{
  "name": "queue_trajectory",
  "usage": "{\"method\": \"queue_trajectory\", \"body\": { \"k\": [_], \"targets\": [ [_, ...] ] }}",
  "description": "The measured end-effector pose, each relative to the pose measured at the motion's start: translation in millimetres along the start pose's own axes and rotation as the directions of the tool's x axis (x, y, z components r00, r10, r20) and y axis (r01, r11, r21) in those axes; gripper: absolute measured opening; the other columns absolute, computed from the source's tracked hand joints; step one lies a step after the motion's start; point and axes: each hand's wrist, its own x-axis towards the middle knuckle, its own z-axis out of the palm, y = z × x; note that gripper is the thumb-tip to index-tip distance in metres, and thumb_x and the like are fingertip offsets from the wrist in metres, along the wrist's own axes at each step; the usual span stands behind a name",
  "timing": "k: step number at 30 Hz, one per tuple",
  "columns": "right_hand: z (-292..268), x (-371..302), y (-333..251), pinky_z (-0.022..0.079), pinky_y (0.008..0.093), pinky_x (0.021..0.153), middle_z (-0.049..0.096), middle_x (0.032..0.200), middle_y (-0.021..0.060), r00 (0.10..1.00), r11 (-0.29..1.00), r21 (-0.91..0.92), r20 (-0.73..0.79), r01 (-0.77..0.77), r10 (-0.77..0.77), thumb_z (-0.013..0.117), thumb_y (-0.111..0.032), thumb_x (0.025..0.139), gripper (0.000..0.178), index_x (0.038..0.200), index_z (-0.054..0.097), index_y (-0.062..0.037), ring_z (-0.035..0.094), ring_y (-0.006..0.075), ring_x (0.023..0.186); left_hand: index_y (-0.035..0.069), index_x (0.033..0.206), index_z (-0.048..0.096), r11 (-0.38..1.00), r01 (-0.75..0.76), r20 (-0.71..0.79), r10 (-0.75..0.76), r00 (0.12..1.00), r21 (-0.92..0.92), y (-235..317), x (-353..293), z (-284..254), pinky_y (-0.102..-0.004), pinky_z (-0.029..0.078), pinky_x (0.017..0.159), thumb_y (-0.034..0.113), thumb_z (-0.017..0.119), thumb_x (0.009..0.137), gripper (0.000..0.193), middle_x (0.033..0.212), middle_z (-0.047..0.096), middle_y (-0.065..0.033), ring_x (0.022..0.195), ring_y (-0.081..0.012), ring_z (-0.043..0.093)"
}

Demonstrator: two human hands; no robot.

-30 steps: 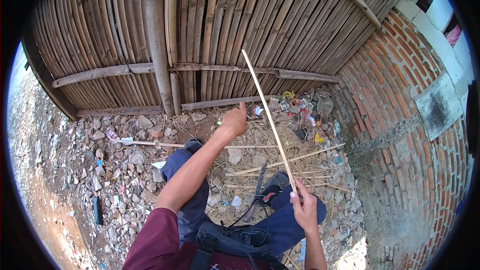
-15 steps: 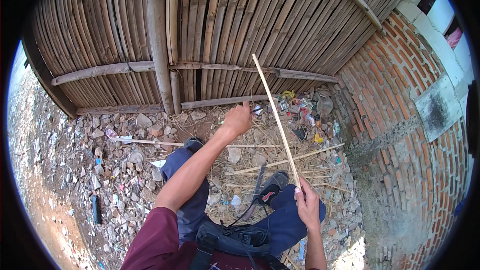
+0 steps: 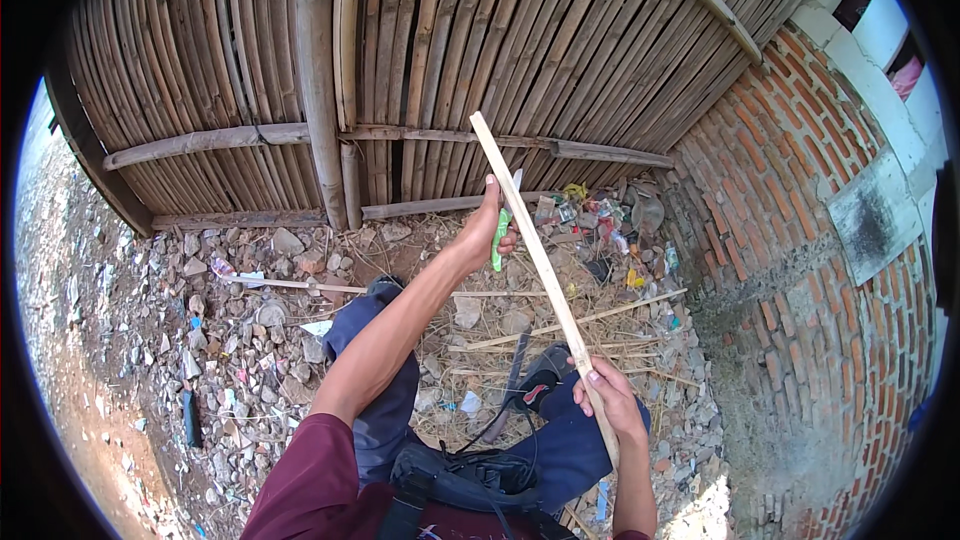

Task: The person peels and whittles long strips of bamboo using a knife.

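My right hand (image 3: 610, 402) grips the lower end of a long pale bamboo strip (image 3: 535, 252) that rises up and to the left across the view. Out in front, my left hand (image 3: 487, 228) holds a knife with a green handle (image 3: 498, 240), its blade set against the strip's left side near the upper part. My left arm stretches over my knee in dark blue trousers (image 3: 385, 410).
A bamboo fence (image 3: 420, 70) stands ahead and a brick wall (image 3: 800, 270) runs along the right. Stones, litter and several thin bamboo strips (image 3: 560, 325) cover the ground. A dark sandal (image 3: 540, 375) sits by my right knee, a black bag (image 3: 455, 485) on my lap.
The bamboo strip has shifted right and stands a little more upright. My left hand has risen along it, and the green-handled knife now shows at the strip.
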Motion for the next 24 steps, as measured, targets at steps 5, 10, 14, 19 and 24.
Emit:
{"method": "queue_trajectory", "body": {
  "k": [5, 10, 14, 19, 24],
  "targets": [
    [-7.5, 3.0, 4.6, 0.046, 0.0249, 0.058, 0.067, 0.081, 0.0117, 0.996, 0.999, 0.03, 0.082, -0.032, 0.029, 0.049, -0.029, 0.111, 0.046, 0.143, 0.057, 0.0042, 0.057, 0.0128, 0.061, -0.002, 0.151, 0.051, 0.959, -0.01, -0.035, 0.021, 0.999, 0.282, 6.7, -9.1, 10.9, -0.0271, 0.027, 0.049, 0.075, 0.013, 0.109, 0.095, 0.078, 0.047, -0.0003, 0.055, -0.007, 0.029],
    [-13.2, 6.5, 14.6, 0.047, 0.0246, 0.059, 0.068, 0.082, 0.0118, 0.993, 0.997, 0.055, 0.113, -0.05, 0.043, 0.051, -0.029, 0.11, 0.046, 0.141, 0.058, 0.0039, 0.059, 0.0129, 0.062, 0.005, 0.145, 0.063, 0.896, -0.151, 0.082, 0.128, 0.988, 0.417, 7.9, -13.7, 10.5, -0.0273, 0.023, 0.049, 0.064, 0.03, 0.114, 0.075, 0.067, 0.041, 0.0071, 0.053, -0.0047, 0.03],
    [-19.4, 13.0, 22.3, 0.048, 0.0244, 0.06, 0.069, 0.088, 0.0119, 0.979, 0.994, 0.065, 0.191, -0.087, 0.073, 0.056, -0.026, 0.107, 0.046, 0.143, 0.056, 0.0028, 0.059, 0.0125, 0.064, 0.008, 0.148, 0.062, 0.89, -0.199, 0.1, 0.173, 0.98, 0.409, 1.9, -8.6, 7.7, -0.0276, 0.023, 0.049, 0.058, 0.036, 0.115, 0.065, 0.068, 0.043, 0.0065, 0.052, -0.0046, 0.03],
    [-16.9, 19.3, 12.6, 0.053, 0.028, 0.074, 0.071, 0.099, 0.0135, 0.981, 0.995, 0.021, 0.174, -0.094, 0.089, 0.056, -0.029, 0.11, 0.049, 0.149, 0.051, 0.0006, 0.066, 0.0162, 0.078, 0.011, 0.142, 0.071, 0.794, -0.236, 0.064, 0.243, 0.968, 0.561, -5.6, -5.4, 10.7, -0.0319, 0.034, 0.057, 0.061, 0.039, 0.114, 0.066, 0.069, 0.042, 0.0036, 0.059, -0.0093, 0.038],
    [-0.8, 48.3, -2.1, 0.057, 0.0357, 0.091, 0.072, 0.116, 0.0175, 0.996, 0.987, -0.142, 0.063, 0.078, -0.07, 0.044, -0.031, 0.117, 0.052, 0.159, 0.04, -0.001, 0.073, 0.0232, 0.103, 0.007, 0.14, 0.072, 0.695, -0.354, 0.112, 0.369, 0.923, 0.626, -18.5, 0.0, 12.7, -0.0361, 0.04, 0.068, 0.059, 0.041, 0.113, 0.066, 0.07, 0.044, 0.0003, 0.071, -0.0141, 0.045]
  ]
}}
